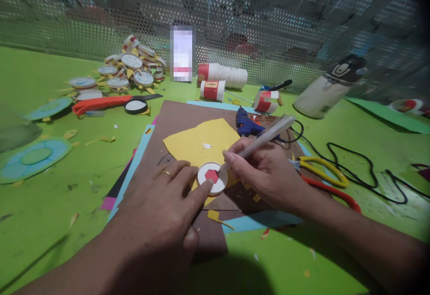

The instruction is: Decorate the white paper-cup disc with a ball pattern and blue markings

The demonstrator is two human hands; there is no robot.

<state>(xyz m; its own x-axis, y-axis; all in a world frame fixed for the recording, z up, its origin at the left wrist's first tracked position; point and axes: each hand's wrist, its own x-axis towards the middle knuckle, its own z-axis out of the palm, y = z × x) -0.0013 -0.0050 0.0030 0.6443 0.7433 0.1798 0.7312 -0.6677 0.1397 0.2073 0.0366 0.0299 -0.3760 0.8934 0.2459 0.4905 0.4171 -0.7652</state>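
A small white round disc (212, 178) with a red centre lies on a yellow paper sheet (201, 142), which rests on brown card (174, 120). My left hand (164, 201) lies flat beside the disc, its fingertips pressing on the disc's left edge; a ring shows on one finger. My right hand (265, 169) is closed around a silver pen (262, 140), whose tip touches the disc's right rim.
A blue glue gun (247, 127) with a black cable lies behind the yellow sheet. Yellow and red scissors (322, 174) lie to the right. Paper cups (221, 77), a pile of finished round pieces (131, 68), an orange knife (101, 103) and a white bottle (325, 91) stand further back.
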